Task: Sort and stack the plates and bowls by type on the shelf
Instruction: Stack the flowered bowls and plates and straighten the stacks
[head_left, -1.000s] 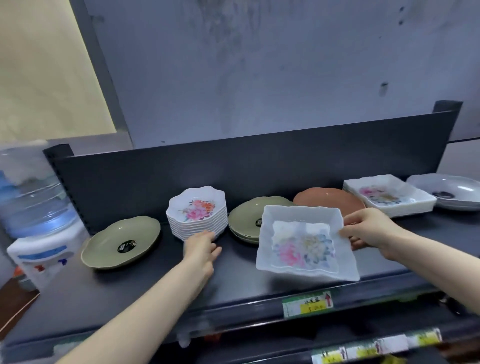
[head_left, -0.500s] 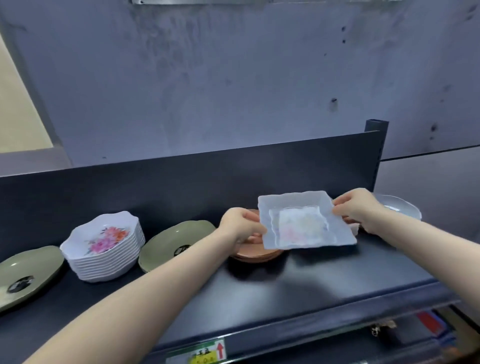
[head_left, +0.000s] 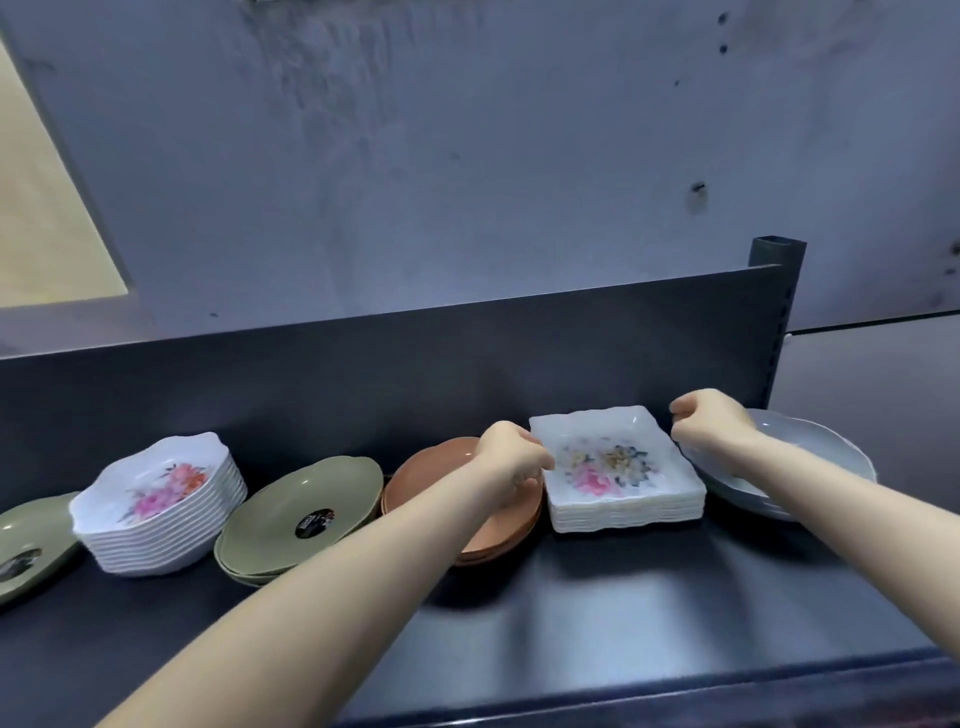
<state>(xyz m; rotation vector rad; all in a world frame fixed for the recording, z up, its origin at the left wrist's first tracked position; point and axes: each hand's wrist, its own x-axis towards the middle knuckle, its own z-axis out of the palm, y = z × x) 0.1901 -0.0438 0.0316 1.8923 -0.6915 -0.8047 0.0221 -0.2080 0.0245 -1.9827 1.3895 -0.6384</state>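
Note:
A stack of square white plates with a flower print (head_left: 618, 467) stands on the dark shelf (head_left: 623, 603), right of centre. My left hand (head_left: 511, 460) curls on the top plate's left rim and partly covers the brown plates (head_left: 441, 467) beside it. My right hand (head_left: 711, 421) is a closed fist just off the stack's far right corner, holding nothing, above pale grey bowls (head_left: 815, 447). Further left lie a stack of green plates (head_left: 296, 514), a tall stack of scalloped white floral bowls (head_left: 156, 499) and a single green plate (head_left: 26, 540).
A dark back panel (head_left: 363, 374) runs behind the dishes, with an upright post (head_left: 774, 291) at its right end. The shelf's front edge (head_left: 675, 691) is close below my forearms. A grey wall rises behind.
The square plate I carried in both hands has come down onto the square stack. My right hand has let go of its corner. The view has shifted right.

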